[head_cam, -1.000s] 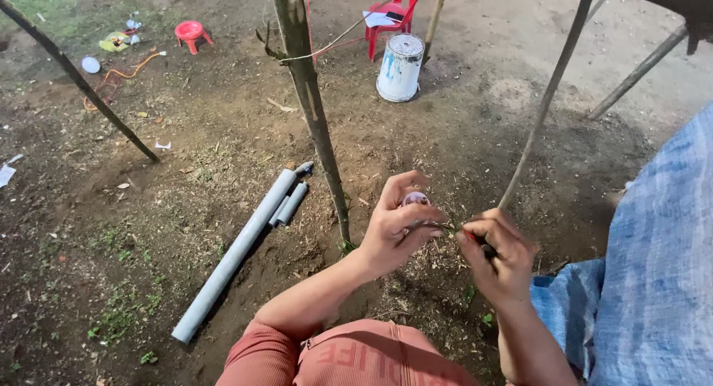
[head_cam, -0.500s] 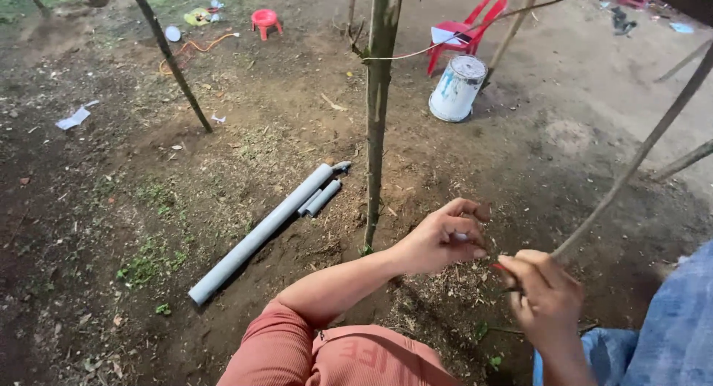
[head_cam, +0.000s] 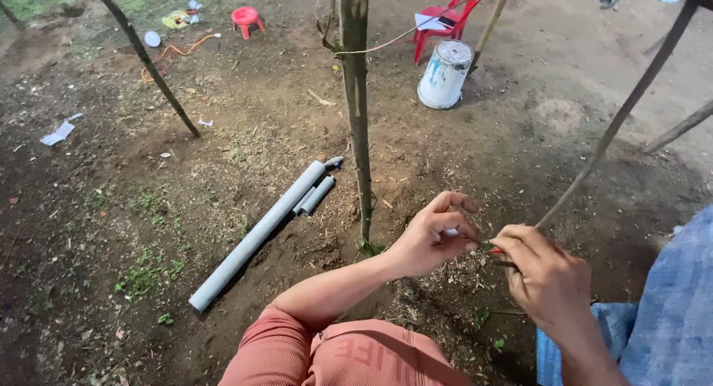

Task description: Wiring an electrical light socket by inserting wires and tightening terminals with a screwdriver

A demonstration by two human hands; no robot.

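My left hand (head_cam: pixel 434 234) is low in the middle of the view, its fingers pinched on a small pale object and a thin wire. My right hand (head_cam: pixel 546 278) sits just to its right, closed on a small red-handled tool (head_cam: pixel 496 251) that meets the left fingertips. A thin slanted stick (head_cam: pixel 616 115) rises from between the hands toward the upper right. Whether the wire is wound round the stick cannot be made out. A slim upright sapling trunk (head_cam: pixel 356 96) stands in the soil just left of my left hand.
Grey plastic pipes (head_cam: pixel 260 234) lie on the bare soil to the left. A white bucket (head_cam: pixel 444 74) and a red chair (head_cam: pixel 453 18) stand at the back. A small red stool (head_cam: pixel 245 18) and litter lie far left. Another slanted pole (head_cam: pixel 145 59) leans there.
The view has swung, so the trunk, pipes and bucket shift across the frame. Both hands have stayed together at the stick's lower end, sitting lower and more to the right.
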